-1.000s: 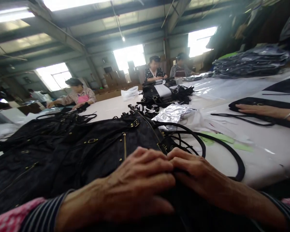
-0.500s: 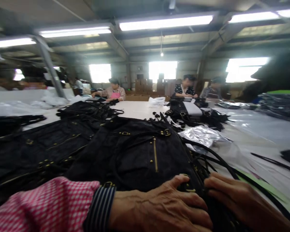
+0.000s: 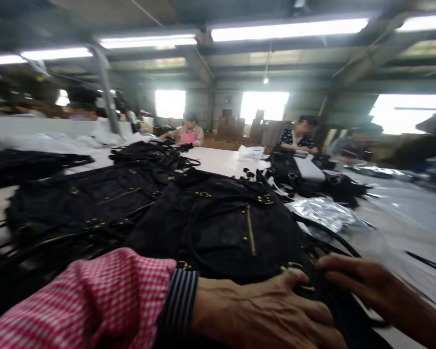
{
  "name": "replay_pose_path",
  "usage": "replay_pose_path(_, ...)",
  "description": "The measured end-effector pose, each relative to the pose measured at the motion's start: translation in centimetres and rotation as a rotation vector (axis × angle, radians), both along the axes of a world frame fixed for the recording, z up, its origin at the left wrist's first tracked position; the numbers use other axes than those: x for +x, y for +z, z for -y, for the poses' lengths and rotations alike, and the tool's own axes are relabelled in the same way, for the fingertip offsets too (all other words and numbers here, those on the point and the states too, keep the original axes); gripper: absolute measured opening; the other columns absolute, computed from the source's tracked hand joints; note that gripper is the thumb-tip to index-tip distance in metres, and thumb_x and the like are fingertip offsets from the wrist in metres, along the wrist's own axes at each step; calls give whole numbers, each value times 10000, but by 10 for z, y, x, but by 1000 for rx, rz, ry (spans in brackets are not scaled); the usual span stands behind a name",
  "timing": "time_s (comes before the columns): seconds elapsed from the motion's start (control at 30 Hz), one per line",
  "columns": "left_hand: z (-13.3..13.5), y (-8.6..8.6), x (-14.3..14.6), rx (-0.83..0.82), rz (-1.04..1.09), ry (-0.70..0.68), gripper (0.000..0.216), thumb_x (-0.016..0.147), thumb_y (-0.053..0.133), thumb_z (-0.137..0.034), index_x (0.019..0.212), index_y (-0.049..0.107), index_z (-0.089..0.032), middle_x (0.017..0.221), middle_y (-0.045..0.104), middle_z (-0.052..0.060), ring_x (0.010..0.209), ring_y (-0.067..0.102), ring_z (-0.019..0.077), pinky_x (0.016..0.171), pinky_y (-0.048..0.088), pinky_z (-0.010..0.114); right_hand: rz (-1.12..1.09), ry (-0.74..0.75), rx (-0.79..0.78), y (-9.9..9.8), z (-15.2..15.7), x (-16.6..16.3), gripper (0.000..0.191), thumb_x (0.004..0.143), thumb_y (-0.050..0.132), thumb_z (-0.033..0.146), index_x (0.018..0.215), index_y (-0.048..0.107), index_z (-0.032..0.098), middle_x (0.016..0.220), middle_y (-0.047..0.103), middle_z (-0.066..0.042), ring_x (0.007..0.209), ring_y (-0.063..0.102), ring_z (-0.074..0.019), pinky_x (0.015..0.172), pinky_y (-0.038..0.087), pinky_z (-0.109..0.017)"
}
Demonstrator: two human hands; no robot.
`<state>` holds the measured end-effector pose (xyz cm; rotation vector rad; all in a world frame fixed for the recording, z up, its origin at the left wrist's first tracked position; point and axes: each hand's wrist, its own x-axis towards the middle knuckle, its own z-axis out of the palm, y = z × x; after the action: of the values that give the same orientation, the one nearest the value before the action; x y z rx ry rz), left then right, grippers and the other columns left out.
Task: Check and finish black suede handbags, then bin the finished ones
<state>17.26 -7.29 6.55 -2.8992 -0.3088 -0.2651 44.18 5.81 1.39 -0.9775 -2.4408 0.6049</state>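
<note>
The white desk (image 3: 218,160) runs out past both hands. The big black bag (image 3: 210,228) lies flat in front of the hands, its near part under the left hand. More black bags (image 3: 83,194) lie to the left of the hands. A bundle (image 3: 285,165) of black things with a white band sits far past the right hand. The left hand (image 3: 272,310) is palm down on the bag, loose and not closed. The right hand (image 3: 370,286) is at the right edge of the bag, with its fingers bent; I cannot tell if it pinches anything. Crinkly silver wrap (image 3: 325,213) lies just past the right hand. A gold zip (image 3: 251,230) shows on the bag, past the left hand, and a small gold buckle (image 3: 265,198) is farther out.
</note>
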Motion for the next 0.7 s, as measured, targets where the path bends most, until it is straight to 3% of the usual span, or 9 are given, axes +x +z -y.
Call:
replay_pose_path(0.1,-16,-7,7,-174,136,42,265,990,538,-479,963,641,-237,1150,711,44,1169,593,222,958,412,433,67,25,-195,25,28,-4,360,951,592,542,1020,783,244,890,762,-42,791,699,-216,674,555,-268)
replay_pose_path(0.2,-26,-15,14,-310,180,26,363,976,556,-564,879,586,-216,950,719,19,1052,622,204,941,363,412,94,41,-159,34,39,-10,308,1000,553,435,974,767,215,812,714,-13,750,642,-167,674,487,-244)
replay_pose_path(0.4,-15,-19,13,-320,132,92,236,1021,555,-400,894,543,-201,935,689,-3,996,593,181,1042,264,431,-19,67,68,13,28,-11,220,1011,565,317,987,751,203,860,723,-18,770,656,-146,732,466,-239)
replay_pose_path(0.6,-14,-5,11,-459,28,78,137,1013,586,-300,908,551,-220,1001,708,-37,1075,565,167,1112,223,428,-174,28,181,-4,-21,-35,161,978,603,267,972,752,204,914,748,-13,830,684,-157,795,480,-248)
replay_pose_path(0.7,-15,-10,12,-478,17,66,119,1022,563,-260,911,545,-221,994,710,-44,1074,570,160,1131,218,410,-249,-48,172,-9,-40,-53,153,941,616,253,930,760,203,914,766,-13,840,698,-180,809,488,-275)
